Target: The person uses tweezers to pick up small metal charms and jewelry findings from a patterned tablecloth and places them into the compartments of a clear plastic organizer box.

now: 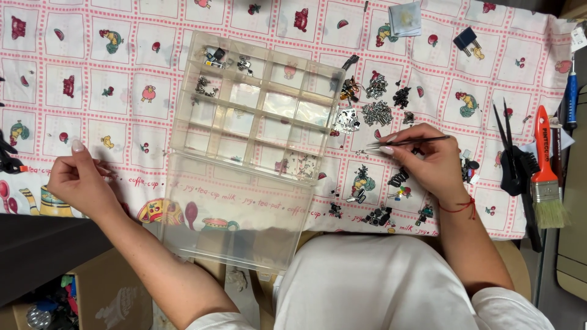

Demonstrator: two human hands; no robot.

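My right hand (pixel 426 160) grips thin black tweezers (pixel 408 143) whose tips point left, just below a heap of small metal screws (pixel 377 113). My left hand (pixel 78 180) rests on the patterned tablecloth (pixel 110 67) at the left, fingers curled and pinched together; whether anything small lies between them I cannot tell. Between the hands lies a clear plastic compartment box (pixel 257 116) with its lid (pixel 235 226) folded open toward me. A few tiny dark parts sit in its upper left compartments (pixel 211 58).
Small dark and metal parts (pixel 373 214) lie scattered right of the box. At the far right lie an orange-handled paintbrush (pixel 544 171), black tweezers (pixel 507 143) and a blue-handled tool (pixel 570 95). A small plastic bag (pixel 405 18) and a black clip (pixel 465 38) lie at the top. A cardboard box (pixel 104 293) sits below left.
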